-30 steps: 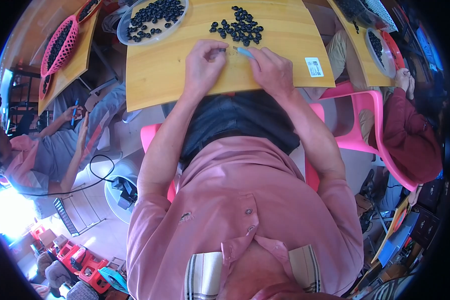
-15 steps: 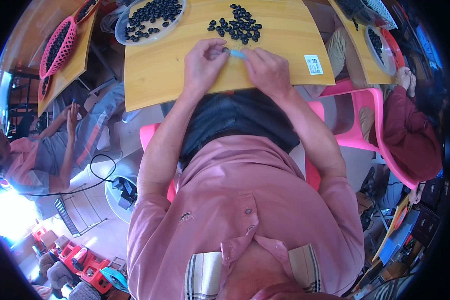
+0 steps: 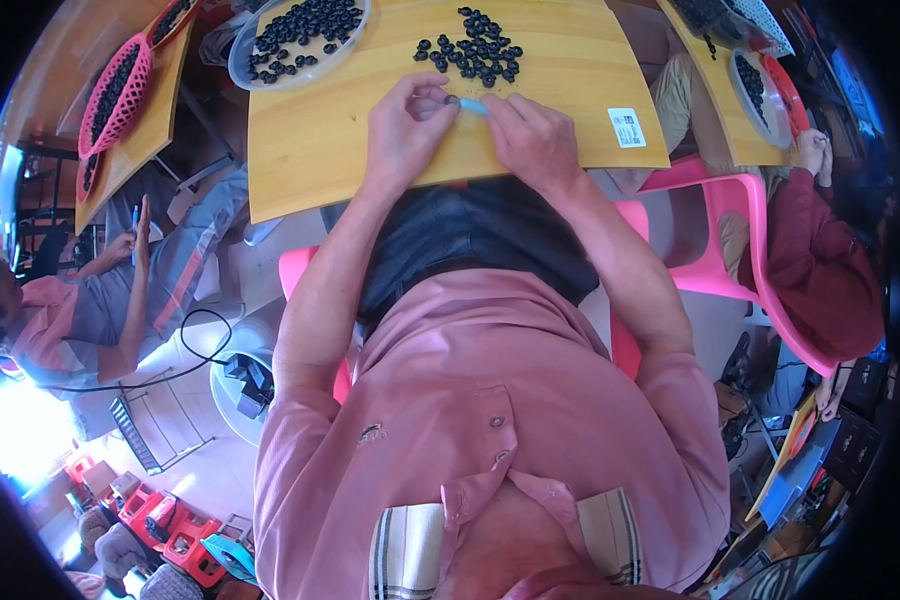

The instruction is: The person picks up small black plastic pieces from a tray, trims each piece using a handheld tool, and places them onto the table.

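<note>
My left hand (image 3: 410,120) pinches a small dark round piece (image 3: 452,100) between thumb and fingertips, above the near part of the yellow wooden table (image 3: 320,150). In my right hand (image 3: 535,138) is a light-blue tool (image 3: 473,105), slim like a pen or small knife; its exact kind I cannot make out. The tool's tip meets the dark piece or lies right beside it. Just beyond both hands, a loose pile of small black round pieces (image 3: 480,50) is spread on the table. A clear round tub (image 3: 238,62) with many more of them stands at the far left.
A white printed label (image 3: 627,128) is stuck at the table's right side. Pink chairs (image 3: 715,235) stand behind the right side. At the left table are a pink mesh basket (image 3: 140,95) of black pieces and a co-worker (image 3: 80,310); another co-worker (image 3: 820,270) sits at right.
My hands stay almost in place, with the blue tool shifted very slightly left against the dark piece. The left co-worker's hands have moved apart, showing a blue stick-like tool.
</note>
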{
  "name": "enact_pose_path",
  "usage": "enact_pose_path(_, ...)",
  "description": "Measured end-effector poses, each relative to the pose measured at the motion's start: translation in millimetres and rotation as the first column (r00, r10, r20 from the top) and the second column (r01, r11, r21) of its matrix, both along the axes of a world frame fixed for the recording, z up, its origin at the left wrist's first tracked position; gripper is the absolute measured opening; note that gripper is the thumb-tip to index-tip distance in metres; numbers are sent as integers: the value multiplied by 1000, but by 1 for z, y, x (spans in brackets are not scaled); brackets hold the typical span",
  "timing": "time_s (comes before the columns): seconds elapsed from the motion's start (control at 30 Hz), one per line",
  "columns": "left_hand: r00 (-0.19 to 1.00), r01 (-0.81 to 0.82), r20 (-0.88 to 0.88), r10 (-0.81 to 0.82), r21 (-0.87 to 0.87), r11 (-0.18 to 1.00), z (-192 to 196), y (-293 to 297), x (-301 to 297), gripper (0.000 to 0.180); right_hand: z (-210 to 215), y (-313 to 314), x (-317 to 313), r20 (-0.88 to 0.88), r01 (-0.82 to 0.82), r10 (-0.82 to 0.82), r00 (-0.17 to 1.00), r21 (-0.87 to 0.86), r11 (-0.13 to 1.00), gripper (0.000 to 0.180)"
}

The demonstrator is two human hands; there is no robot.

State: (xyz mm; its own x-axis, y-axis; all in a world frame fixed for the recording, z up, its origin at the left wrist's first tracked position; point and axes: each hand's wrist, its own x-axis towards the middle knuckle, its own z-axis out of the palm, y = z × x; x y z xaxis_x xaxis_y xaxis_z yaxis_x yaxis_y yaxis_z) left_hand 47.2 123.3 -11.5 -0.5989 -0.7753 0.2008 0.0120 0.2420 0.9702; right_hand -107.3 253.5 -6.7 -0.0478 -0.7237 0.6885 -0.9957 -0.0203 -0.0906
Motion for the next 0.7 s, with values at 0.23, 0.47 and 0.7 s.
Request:
enact_pose_path(0.23, 997, 35, -75, -30, 68, 997, -1, -1, 0, 34, -7, -3, -8, 125, 128, -137, 983, 74, 989, 13)
enact_pose_path(0.47, 1000, 23, -3, -24, -148, 989, -7, -7, 4, 18, -4, -1, -6, 175, 68, -79, 981, 67, 995, 14)
enact_pose_path(0.7, 962, -272, -101, 256, -469, 840, 32, -71, 16, 15, -5, 1, -8, 256, 66, -71, 964, 31, 997, 13)
